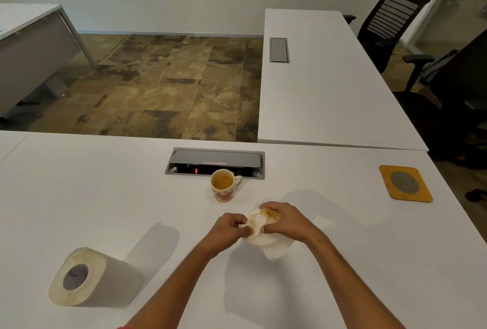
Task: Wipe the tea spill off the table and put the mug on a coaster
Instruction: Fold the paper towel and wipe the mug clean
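Observation:
A white mug (224, 188) with red hearts stands upright on the white table (105, 196), part full of brown tea, its handle to the right. Just in front of it, both hands hold a crumpled white paper towel (261, 233) stained brown at the top. My left hand (228, 228) pinches its left edge. My right hand (283, 219) grips its upper right part, fingers curled round it. An orange square coaster (405, 183) with a round grey mesh centre lies far right on the table, apart from the mug. No spill shows on the table surface.
A paper towel roll (84, 278) lies on its side at the near left. An open grey cable box (214, 163) is set into the table just behind the mug. A second white table (329, 78) and black office chairs (390, 25) stand at the right.

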